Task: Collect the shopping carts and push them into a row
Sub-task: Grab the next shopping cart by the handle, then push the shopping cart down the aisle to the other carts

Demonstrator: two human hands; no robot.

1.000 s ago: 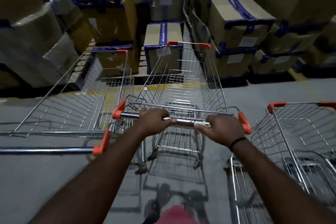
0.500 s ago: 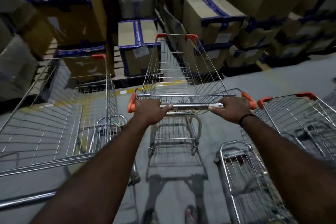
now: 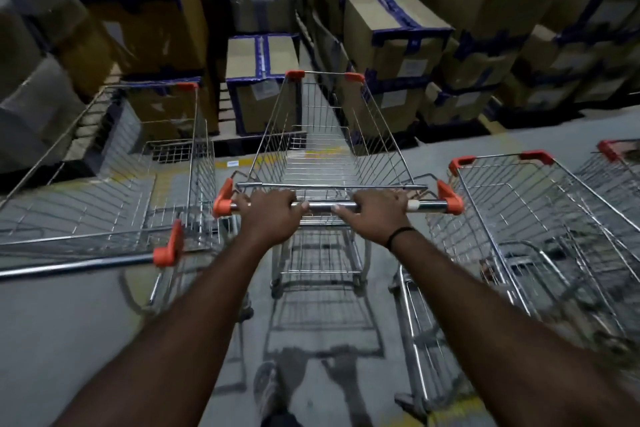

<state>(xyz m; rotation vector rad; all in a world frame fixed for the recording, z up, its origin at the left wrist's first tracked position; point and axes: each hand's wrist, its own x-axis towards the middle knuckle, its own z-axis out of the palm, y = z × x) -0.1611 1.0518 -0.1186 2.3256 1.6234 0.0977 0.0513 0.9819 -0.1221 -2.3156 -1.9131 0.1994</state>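
Both hands, left hand (image 3: 268, 215) and right hand (image 3: 375, 215), wrap the handlebar (image 3: 322, 206) of an empty wire shopping cart (image 3: 329, 149); it is probably light and free-rolling, best steered from that bar.

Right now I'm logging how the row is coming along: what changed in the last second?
The middle cart swung from a slight slant to square between the left cart and right cart, facing the boxes. Nothing was taken or let go: the left hand and right hand keep gripping its handle. Neighbouring carts stayed put.
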